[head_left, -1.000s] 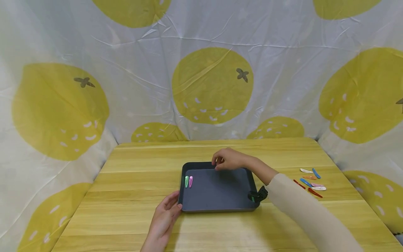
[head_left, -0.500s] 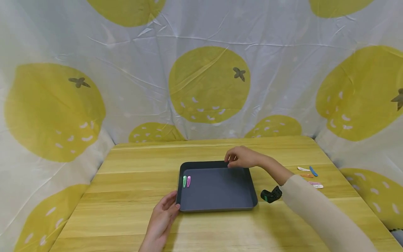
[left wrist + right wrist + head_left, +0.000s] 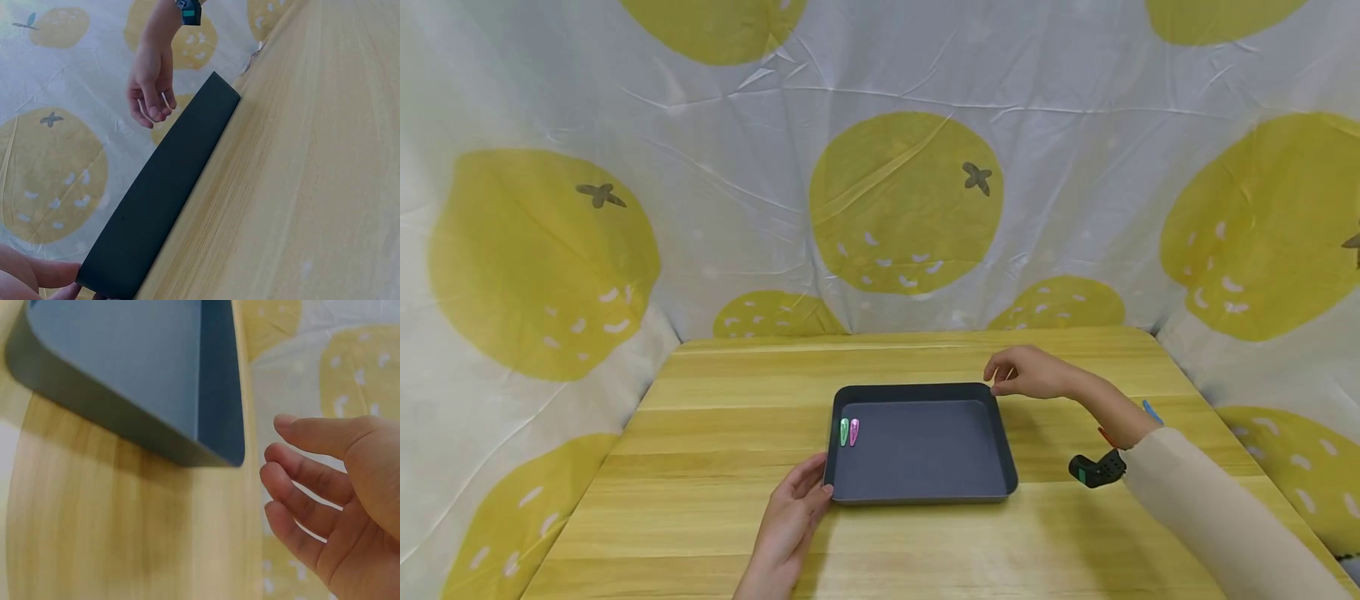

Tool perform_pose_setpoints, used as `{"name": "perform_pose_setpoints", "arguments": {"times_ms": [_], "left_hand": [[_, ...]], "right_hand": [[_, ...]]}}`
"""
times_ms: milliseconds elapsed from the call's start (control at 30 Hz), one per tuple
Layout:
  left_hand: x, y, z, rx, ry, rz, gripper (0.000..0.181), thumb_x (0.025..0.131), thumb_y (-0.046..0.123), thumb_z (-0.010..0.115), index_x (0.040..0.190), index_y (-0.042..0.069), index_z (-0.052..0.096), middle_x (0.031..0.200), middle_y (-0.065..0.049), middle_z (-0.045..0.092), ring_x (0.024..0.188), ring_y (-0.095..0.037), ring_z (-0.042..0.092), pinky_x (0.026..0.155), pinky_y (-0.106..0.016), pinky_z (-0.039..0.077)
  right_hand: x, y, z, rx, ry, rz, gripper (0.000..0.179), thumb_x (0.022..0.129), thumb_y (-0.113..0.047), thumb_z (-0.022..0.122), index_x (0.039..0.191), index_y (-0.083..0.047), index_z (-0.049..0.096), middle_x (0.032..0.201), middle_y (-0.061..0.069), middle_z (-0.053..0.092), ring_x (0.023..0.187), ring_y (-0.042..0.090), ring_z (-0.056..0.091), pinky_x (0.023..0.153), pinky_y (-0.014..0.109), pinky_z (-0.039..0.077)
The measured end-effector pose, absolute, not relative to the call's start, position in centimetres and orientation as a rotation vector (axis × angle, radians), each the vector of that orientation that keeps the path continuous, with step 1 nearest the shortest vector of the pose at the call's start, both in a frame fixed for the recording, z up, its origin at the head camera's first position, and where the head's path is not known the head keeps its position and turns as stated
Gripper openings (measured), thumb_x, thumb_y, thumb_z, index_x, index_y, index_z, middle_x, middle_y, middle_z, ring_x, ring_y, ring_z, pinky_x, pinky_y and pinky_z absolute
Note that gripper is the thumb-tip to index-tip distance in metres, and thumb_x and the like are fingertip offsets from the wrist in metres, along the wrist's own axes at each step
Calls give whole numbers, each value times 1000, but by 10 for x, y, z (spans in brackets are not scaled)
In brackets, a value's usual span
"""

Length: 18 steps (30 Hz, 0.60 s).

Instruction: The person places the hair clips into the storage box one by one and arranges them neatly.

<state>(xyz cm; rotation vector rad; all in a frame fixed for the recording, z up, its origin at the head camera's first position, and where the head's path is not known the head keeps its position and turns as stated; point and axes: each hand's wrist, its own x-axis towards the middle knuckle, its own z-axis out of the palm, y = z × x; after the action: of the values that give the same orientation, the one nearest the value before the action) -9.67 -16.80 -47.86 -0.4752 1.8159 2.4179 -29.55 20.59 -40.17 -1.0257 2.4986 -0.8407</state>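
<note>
A dark grey rectangular tray [image 3: 925, 458] lies on the wooden table. Two snap hair clips, one green [image 3: 844, 432] and one pink [image 3: 854, 432], sit side by side at the tray's left end. My left hand [image 3: 788, 521] grips the tray's near left corner, thumb at the rim; some of its fingers are hidden behind the tray wall. Above the far right corner hovers my right hand [image 3: 1030, 372], fingers loosely bent and holding nothing, as the right wrist view confirms. The right forearm hides most of the clips lying on the right.
Past the right forearm, a blue clip [image 3: 1152, 412] and a red clip [image 3: 1106, 436] partly show on the table [image 3: 700, 467]. A black wrist device [image 3: 1097, 470] hangs at the right cuff. Lemon-patterned cloth [image 3: 722, 208] encloses the back and sides.
My right hand has moved rightward from over the tray's far rim to its far right corner. Its forearm now covers most of the loose clips. The left hand keeps its grip.
</note>
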Motion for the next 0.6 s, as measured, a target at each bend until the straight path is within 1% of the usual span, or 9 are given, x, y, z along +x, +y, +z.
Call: {"name": "perform_pose_setpoints", "arguments": {"times_ms": [233,400,600], "left_hand": [[-95,-170,-477,-472,1828,2417,58,99,-12,53,154,-8,36,156,-32,36,140,-37,41,117,-47,36],[-96,-170,-478,-480,1822,2401,59,99,-12,54,155,-6,35,156,-31,36,139,-34,43,118,-47,35],[-97,-167,-478,-488,1825,2398,59,98,-12,54,154,-6,36,156,-30,37,139,-34,43,117,-47,35]], "right_hand": [[-292,229,-411,-925,2527,-887,22,99,-13,71,116,2,70,98,1,70,95,25,69,82,42,59],[-287,247,-421,-873,2532,-901,22,99,-12,70,115,3,69,96,1,71,94,25,69,82,41,59],[-281,269,-429,-827,2574,-893,18,99,-9,70,113,3,69,96,1,71,92,24,69,81,43,59]]}}
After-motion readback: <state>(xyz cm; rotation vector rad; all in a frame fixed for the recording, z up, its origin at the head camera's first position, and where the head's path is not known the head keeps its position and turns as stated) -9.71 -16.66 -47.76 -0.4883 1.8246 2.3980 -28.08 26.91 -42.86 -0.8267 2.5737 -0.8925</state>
